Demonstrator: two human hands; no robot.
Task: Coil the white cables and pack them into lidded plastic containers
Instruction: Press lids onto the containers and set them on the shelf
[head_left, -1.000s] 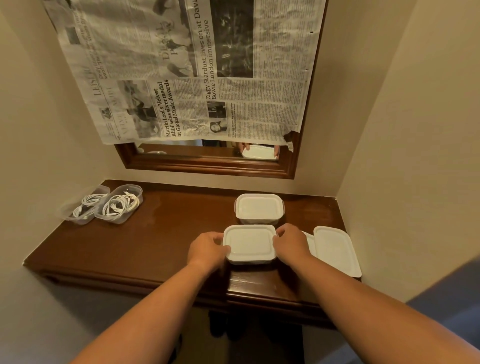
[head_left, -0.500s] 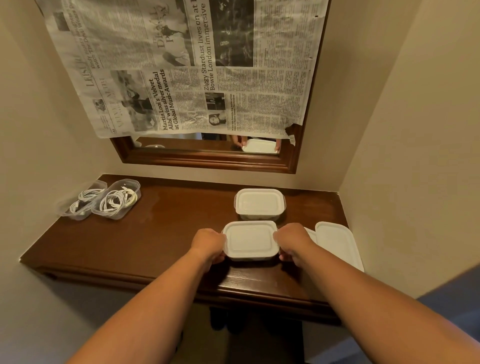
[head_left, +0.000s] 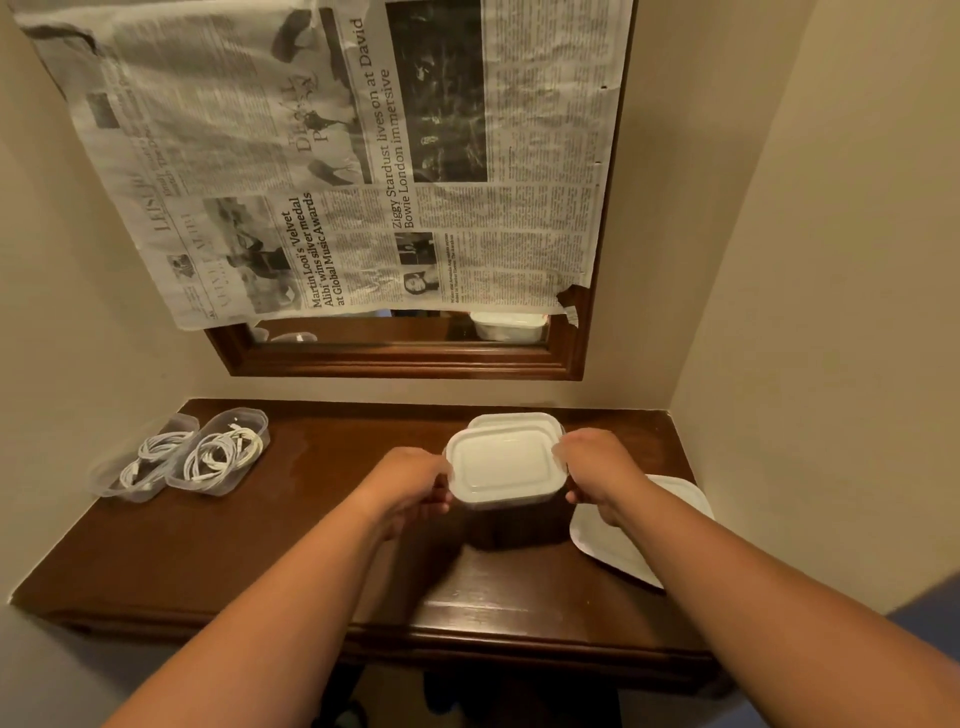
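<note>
A: Hands, state?

B: Logging left hand (head_left: 410, 483) curled on the left end of the lidded container (head_left: 504, 467), right hand (head_left: 597, 473) curled on the right end. Gripping it from both sides, just above the tabletop (head_left: 311, 519).

A: Hidden or hard to read?

B: Cannot see the fingertips below the rim. Cannot make out any contents; dark and blurred under the lid. Seeing only the far rim of a second lidded container (head_left: 519, 420) behind the held one. Losing part of the loose lids (head_left: 613, 556) under the right forearm.

A: Cables?

B: Finding coiled white cables (head_left: 218, 454) in two open containers (head_left: 260, 431) at the far left of the tabletop, well apart from both hands.

A: Edges, free room?

B: Marking walls at left, back and right, with only the front edge open. Noting bare wood between the open containers and the left hand. Noting the mirror frame (head_left: 405, 358) above, mostly under newspaper (head_left: 337, 156).
</note>
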